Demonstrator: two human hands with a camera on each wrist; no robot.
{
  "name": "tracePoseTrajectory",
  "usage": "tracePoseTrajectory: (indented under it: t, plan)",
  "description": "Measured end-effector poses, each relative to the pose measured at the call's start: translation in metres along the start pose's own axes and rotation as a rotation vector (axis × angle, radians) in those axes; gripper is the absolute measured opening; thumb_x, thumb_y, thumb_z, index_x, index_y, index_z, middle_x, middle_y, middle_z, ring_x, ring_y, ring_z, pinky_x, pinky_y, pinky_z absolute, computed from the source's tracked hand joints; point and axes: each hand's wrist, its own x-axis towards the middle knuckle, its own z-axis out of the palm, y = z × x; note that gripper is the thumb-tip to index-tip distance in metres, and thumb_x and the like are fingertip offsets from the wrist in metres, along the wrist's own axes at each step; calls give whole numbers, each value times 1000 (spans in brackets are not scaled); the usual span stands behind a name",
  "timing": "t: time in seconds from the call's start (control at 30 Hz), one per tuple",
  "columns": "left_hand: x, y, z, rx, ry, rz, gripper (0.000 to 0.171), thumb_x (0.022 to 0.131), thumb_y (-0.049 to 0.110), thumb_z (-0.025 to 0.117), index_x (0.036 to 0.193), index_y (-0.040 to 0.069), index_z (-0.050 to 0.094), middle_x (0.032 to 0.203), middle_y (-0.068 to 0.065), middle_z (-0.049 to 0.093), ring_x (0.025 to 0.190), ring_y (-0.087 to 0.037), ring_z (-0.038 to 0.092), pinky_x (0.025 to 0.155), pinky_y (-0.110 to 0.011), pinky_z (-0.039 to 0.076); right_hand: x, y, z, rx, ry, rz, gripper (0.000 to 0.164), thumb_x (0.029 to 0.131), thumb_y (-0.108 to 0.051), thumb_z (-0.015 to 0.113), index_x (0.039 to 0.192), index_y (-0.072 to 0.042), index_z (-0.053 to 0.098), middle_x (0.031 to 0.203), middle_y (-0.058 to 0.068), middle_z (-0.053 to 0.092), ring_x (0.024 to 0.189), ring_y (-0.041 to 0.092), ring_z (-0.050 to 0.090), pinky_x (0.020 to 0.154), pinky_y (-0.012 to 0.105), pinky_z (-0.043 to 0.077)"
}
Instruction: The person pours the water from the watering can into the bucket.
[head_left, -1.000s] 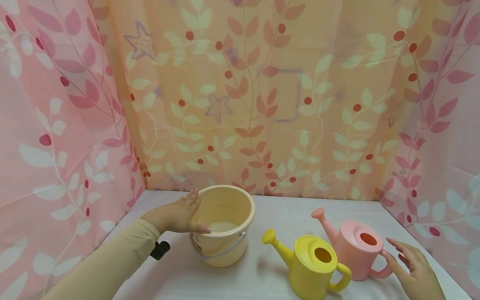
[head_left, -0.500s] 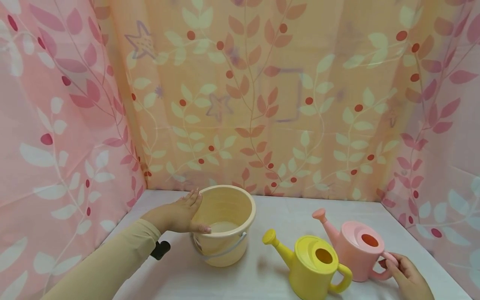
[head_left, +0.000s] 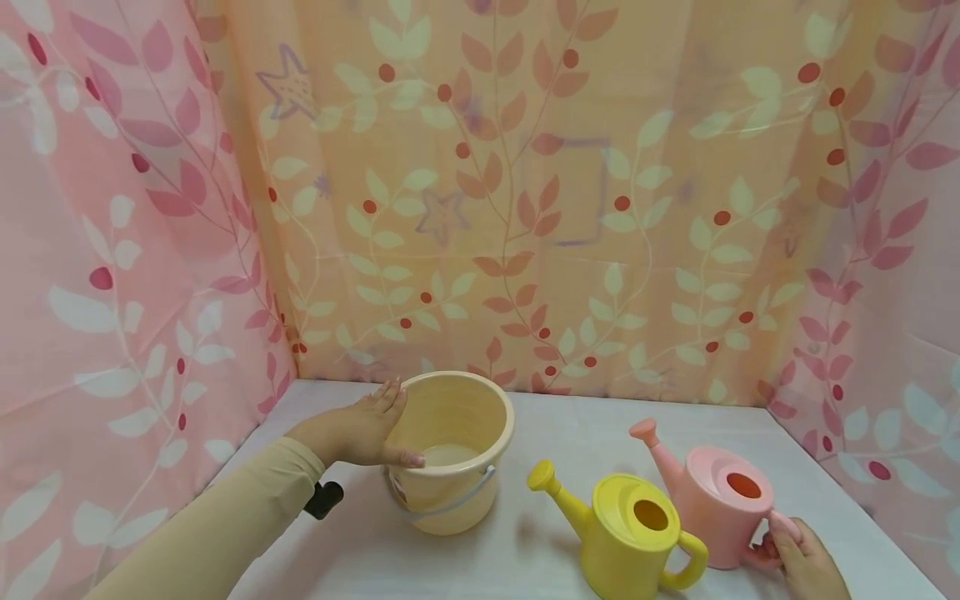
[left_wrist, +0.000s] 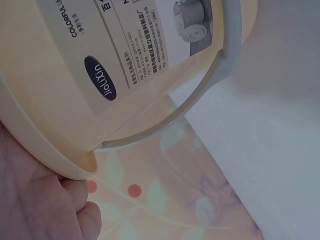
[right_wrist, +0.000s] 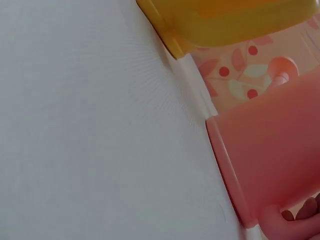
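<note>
A cream bucket with a pale handle stands upright at the table's left. My left hand rests on its rim, fingers extended along the left side and thumb on the front edge. In the left wrist view, the palm lies against the rim beside a printed label. Farther right, my right hand grips the handle of a pink watering can, which stands on the table. In the right wrist view, only some fingertips show behind that handle.
A yellow watering can stands left of the pink one, close in front of it, its spout toward the bucket. Leaf-patterned curtains enclose the white table at the back and both sides. A black object shows under my left wrist.
My right hand has moved left from beside the pink watering can and closed its fingers round the handle. The left hand stays on the bucket rim.
</note>
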Motion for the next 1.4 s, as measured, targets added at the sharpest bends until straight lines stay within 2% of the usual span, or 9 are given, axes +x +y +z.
tracePoseTrajectory:
  t: [0.2,0.5,0.77,1.03,1.17,1.4]
  plan:
    - [0,0,0,-5,-3,-4,114,73,77,45,142,-10,16,149,-27,3,138,-37,3,108,-51,15,-4,-9,8,14,29,35,67,88,-64,20,85,0,40,81,6,42,76,16,42,67,25,39]
    - [2,-2,1,-6,3,-6,115,72,77,45,142,-9,15,149,-26,3,138,-36,3,109,-50,15,-9,-15,18,94,175,74,64,88,-63,28,85,0,40,71,6,45,68,17,44,59,24,42]
    - [2,-2,2,24,8,12,113,74,77,44,141,-11,18,148,-29,7,137,-38,6,108,-51,17,-8,-17,18,64,171,52,64,89,-62,27,81,0,42,69,5,44,66,18,42,58,24,40]
    - [2,-1,2,23,-13,-7,113,73,78,43,142,-8,17,149,-26,4,138,-36,3,109,-49,15,-11,-19,19,75,251,52,58,91,-56,30,82,0,40,66,5,43,62,16,41,55,24,39]
    - [2,-1,2,20,-18,-11,113,73,78,43,142,-8,16,149,-26,4,138,-35,2,109,-49,15,-11,-20,16,56,248,45,59,91,-56,29,83,1,40,68,5,43,63,14,41,56,22,44]
    - [2,-1,2,21,-14,-12,113,73,78,43,142,-8,16,149,-26,4,138,-35,3,109,-49,15,-14,-32,11,86,343,42,56,91,-54,36,82,1,44,67,5,45,65,11,42,55,21,49]
